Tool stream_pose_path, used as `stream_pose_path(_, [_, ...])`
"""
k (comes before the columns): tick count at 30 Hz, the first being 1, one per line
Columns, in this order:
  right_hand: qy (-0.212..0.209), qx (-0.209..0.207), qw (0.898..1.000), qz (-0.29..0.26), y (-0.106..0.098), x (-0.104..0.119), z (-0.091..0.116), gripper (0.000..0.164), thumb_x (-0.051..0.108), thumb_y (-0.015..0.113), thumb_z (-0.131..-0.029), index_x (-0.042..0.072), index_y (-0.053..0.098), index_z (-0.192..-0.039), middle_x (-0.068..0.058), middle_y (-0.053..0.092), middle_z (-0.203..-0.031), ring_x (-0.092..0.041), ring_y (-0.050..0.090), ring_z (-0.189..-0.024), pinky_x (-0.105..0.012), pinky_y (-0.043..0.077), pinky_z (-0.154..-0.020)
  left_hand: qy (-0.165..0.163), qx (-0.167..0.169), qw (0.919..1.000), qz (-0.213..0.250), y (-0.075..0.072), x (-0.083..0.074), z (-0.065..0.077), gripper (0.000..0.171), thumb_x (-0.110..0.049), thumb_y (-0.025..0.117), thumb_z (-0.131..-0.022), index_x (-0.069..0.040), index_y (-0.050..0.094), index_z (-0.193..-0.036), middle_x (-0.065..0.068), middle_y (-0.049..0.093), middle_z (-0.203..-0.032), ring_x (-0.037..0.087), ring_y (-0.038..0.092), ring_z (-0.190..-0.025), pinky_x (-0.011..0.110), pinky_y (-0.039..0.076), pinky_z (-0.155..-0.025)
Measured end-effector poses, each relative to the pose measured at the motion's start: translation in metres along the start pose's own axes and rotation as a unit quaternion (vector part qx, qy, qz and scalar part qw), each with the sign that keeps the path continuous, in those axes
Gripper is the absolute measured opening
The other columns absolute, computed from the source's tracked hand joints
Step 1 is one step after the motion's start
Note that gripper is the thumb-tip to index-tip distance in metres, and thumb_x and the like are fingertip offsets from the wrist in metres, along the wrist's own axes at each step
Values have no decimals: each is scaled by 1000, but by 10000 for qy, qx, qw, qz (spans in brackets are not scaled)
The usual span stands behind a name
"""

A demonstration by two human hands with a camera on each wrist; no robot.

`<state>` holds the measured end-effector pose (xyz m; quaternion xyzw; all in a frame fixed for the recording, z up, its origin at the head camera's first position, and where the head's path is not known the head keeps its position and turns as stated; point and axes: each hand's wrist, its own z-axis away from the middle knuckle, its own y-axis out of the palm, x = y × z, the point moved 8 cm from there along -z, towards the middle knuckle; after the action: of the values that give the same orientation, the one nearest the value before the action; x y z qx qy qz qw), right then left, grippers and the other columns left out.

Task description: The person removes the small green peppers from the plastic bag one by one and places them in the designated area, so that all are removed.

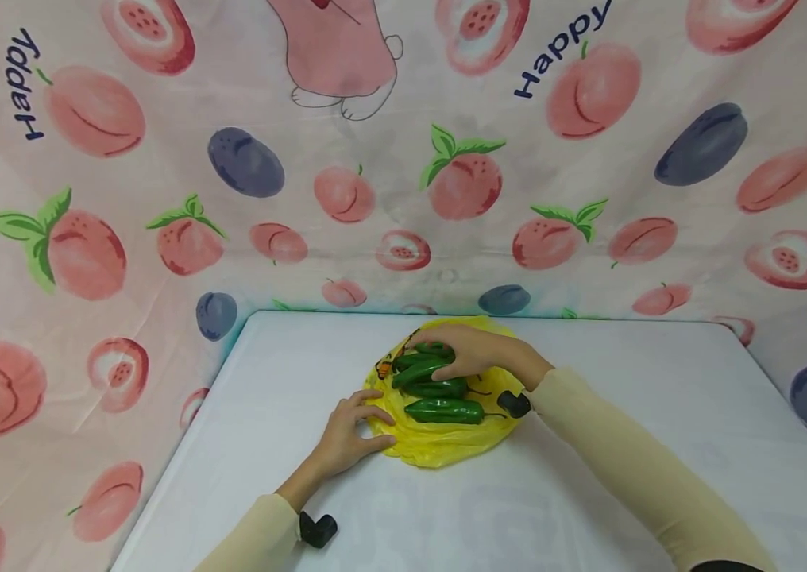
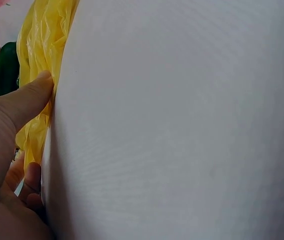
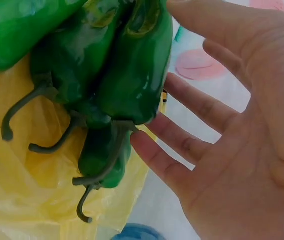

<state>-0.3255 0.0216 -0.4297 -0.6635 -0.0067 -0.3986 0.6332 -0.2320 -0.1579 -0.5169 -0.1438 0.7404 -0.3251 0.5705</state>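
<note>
Right hand (image 1: 468,349) partly hides green peppers (image 1: 414,373) in head view; left hand (image 2: 1,145) cut off at left wrist view's left edge.

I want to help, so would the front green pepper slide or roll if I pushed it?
The front green pepper would probably feel slippery, because its skin looks shiny. Its long, rounded shape might let it roll, but the crinkled yellow bag underneath could bunch up and slow it.

The right sleeve (image 1: 632,453) was pale beige, with a notched black block (image 1: 514,403) at its cuff and a black curve (image 1: 725,566) at its opposite end; left of it, the matching left sleeve (image 1: 253,539) bore another block (image 1: 318,530).
</note>
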Motion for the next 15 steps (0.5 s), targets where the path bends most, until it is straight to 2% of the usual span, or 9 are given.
stream_pose_path(8, [373,376,9986,93,9,-4,-7,58,18,73,-97,17,51,-151,-11,56,-145,-29,55,-130,-52,43,-109,130,-8,9998,-124,1,0,0,17,-31,85,-85,-26,78,-100,9,55,-144,42,45,-133,69,29,-108])
stream_pose_path(15, [562,581,9965,231,9,-5,-11,53,16,71,-99,18,54,-149,-9,58,-142,-29,56,-129,-51,45,-107,-45,31,10000,-6,0,1,-1,17,-31,87,-84,-28,79,-99,7,55,-145,39,45,-134,65,28,-111])
